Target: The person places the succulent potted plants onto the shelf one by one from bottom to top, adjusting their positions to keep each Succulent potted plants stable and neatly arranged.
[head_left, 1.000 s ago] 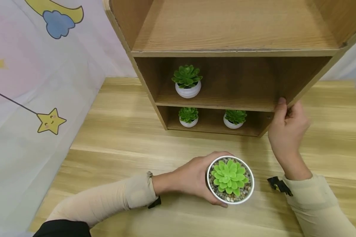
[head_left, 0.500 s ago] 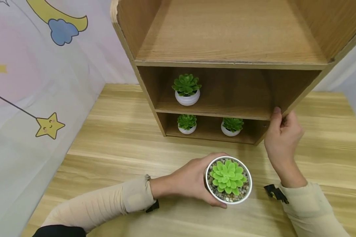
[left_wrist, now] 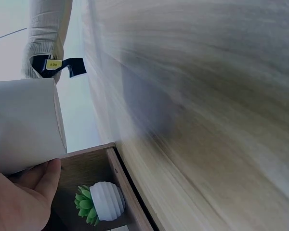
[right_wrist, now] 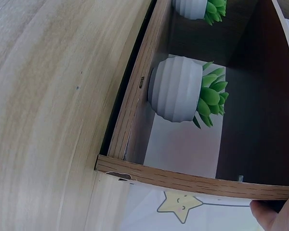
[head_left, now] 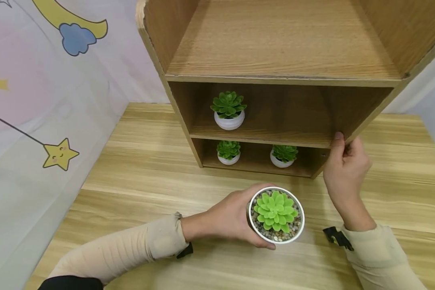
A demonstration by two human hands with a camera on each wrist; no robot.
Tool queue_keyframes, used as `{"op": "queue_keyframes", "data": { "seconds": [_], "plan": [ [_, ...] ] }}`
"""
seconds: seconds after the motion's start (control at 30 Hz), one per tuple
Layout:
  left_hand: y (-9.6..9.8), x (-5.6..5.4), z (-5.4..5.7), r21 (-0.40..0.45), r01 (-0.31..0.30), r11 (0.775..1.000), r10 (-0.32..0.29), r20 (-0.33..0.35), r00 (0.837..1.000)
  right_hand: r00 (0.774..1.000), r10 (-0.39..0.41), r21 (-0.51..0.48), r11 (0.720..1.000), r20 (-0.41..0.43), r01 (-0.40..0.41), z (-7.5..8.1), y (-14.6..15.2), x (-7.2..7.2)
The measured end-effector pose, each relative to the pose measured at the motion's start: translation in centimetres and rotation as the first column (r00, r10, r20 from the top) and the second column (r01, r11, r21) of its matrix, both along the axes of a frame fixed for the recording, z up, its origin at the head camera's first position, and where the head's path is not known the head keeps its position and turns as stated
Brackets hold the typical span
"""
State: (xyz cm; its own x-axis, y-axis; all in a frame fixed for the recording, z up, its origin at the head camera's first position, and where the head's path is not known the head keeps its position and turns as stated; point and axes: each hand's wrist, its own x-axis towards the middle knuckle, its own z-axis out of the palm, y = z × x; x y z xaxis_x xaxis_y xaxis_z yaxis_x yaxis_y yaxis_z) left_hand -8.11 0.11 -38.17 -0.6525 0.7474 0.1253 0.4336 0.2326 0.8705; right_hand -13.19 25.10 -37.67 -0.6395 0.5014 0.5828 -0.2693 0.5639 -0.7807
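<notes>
My left hand (head_left: 235,217) grips a white round pot (head_left: 251,227), with a light green succulent (head_left: 275,211) and pebbles inside its rim. In the left wrist view the pot (left_wrist: 24,125) is held above the table, its base facing the camera side, fingers (left_wrist: 43,183) around it. My right hand (head_left: 348,173) holds the right side panel of the wooden shelf (head_left: 286,80), thumb on the inner side and fingers outside. On the middle level a potted succulent (head_left: 228,110) stands at the left. Two more, a left one (head_left: 228,153) and a right one (head_left: 284,156), stand on the bottom level.
The shelf stands on a wood-grain table (head_left: 130,177), with its upper board (head_left: 286,44) above the plants. A printed cloth (head_left: 29,80) with a star and moon hangs along the left. Straps with black buckles (head_left: 338,237) sit at both wrists.
The head view has tilted, so the shelf sits lower in it. The held pot has moved slightly left and toward the shelf. The right hand stays on the side panel.
</notes>
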Motion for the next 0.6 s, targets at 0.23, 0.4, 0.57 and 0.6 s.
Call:
{"op": "queue_keyframes", "data": {
  "seconds": [0.23,0.4,0.57,0.6],
  "plan": [
    [0.39,0.00,0.16,0.017,-0.037,0.999,0.036,0.010,0.999,1.000,0.002,0.001,1.000,0.001,-0.002,0.02,0.09,-0.05],
    [0.63,-0.03,0.30,0.027,-0.049,0.998,0.049,0.019,0.999,1.000,0.005,0.007,1.000,0.001,-0.005,-0.02,0.18,-0.08],
    [0.59,-0.15,0.53,0.044,-0.052,0.998,0.051,0.027,0.998,1.000,-0.002,0.006,1.000,0.012,0.002,-0.17,0.25,-0.08],
    [0.58,-0.19,0.60,0.049,-0.052,0.997,0.051,0.032,0.998,1.000,-0.005,0.008,1.000,0.014,0.005,-0.22,0.26,-0.08]
  ]
}}
